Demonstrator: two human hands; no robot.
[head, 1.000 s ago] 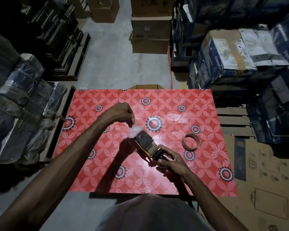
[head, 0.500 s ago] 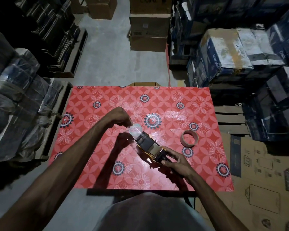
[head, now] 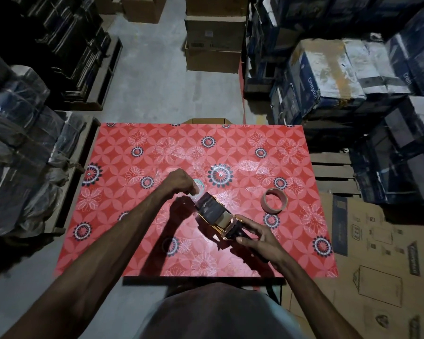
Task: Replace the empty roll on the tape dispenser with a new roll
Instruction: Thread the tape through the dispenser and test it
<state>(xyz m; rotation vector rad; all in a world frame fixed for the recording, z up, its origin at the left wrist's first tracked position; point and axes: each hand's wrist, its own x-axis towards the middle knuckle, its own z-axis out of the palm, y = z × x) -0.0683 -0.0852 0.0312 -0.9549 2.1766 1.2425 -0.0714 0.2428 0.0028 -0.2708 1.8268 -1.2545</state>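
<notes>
A yellow and black tape dispenser (head: 214, 212) with a roll of clear tape on it is held just above the red flowered table (head: 157, 148). My right hand (head: 257, 241) grips its handle at the near end. My left hand (head: 180, 182) is at the dispenser's far end, its fingers pinched on the clear tape end (head: 196, 192) there. A brown cardboard roll core (head: 274, 200) lies flat on the table to the right of the dispenser, apart from both hands.
Stacked cardboard boxes (head: 214, 42) stand beyond the table. Wrapped bundles (head: 17, 148) line the left side and blue boxes (head: 333, 77) the right. Flattened cardboard (head: 382, 260) covers the floor at the right.
My left hand has come down and nearer to the dispenser's far end, closing on the tape there. My right hand keeps its grip on the handle. The core has not moved.
</notes>
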